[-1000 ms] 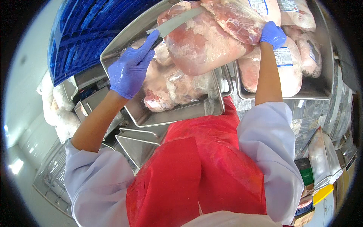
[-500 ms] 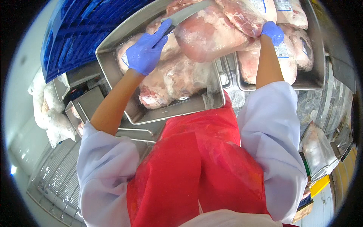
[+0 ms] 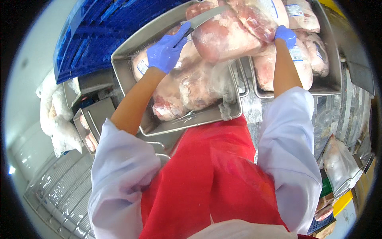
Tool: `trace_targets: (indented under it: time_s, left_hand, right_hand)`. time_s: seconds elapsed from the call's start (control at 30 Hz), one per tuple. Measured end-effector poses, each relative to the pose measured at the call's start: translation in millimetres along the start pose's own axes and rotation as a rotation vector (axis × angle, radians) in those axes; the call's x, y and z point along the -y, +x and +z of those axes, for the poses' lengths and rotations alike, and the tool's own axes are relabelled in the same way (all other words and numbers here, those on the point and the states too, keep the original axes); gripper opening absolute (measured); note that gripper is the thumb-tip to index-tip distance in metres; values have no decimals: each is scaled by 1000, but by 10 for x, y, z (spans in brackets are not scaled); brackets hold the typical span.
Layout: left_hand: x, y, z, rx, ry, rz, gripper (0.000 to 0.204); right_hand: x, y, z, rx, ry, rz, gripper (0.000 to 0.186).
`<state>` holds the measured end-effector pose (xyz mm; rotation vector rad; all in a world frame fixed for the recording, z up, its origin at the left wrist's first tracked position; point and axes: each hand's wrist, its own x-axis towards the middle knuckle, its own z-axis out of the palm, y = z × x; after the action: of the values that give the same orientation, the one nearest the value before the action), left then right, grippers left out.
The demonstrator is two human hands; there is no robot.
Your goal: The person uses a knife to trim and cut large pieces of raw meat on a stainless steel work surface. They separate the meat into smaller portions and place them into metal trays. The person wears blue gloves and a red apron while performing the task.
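In my blue-gloved left hand (image 3: 166, 51), closed on its dark handle, is a knife (image 3: 207, 16). Its long blade points right, across the top of a large pink piece of meat (image 3: 223, 40). That piece bridges the gap between two metal trays. My gloved right hand (image 3: 285, 36) is closed on the right end of the meat; whether it grips flesh or wrapping I cannot tell. Below, in the left tray (image 3: 126, 73), lie more pieces of meat (image 3: 169, 105), with loose clear plastic (image 3: 225, 99) at the tray's right side.
The right tray (image 3: 336, 75) holds several wrapped, labelled meat pieces (image 3: 300, 73). A blue plastic crate (image 3: 85, 44) stands at upper left. White bags (image 3: 55, 115) are at far left, near a smaller metal tray (image 3: 99, 113). A clear bag (image 3: 340, 163) is at lower right.
The view has shifted, so the left tray and my left hand appear slightly further right. Both hands keep their grips, and the knife stays over the meat.
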<state>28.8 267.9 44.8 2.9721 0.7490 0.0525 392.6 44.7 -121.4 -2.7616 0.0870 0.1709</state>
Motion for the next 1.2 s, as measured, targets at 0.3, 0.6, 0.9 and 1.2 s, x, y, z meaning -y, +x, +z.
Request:
trace_targets:
  time_s: [0.3,0.6,0.9,1.2]
  left_hand:
    - [-182,111,-371,115,134,15,44]
    - [-223,120,-399,198,30,-70,44]
    - [-294,92,-581,185,-71,-1,44]
    - [-303,299,-900,185,145,171,39]
  right_hand:
    - [570,199,-350,127,67,-817,54]
    - [1140,206,250,305,-66,-749,57]
    - [1715,184,-2,49,-606,-1255,17]
    - [1365,884,88,-180,-480,-1246,19]
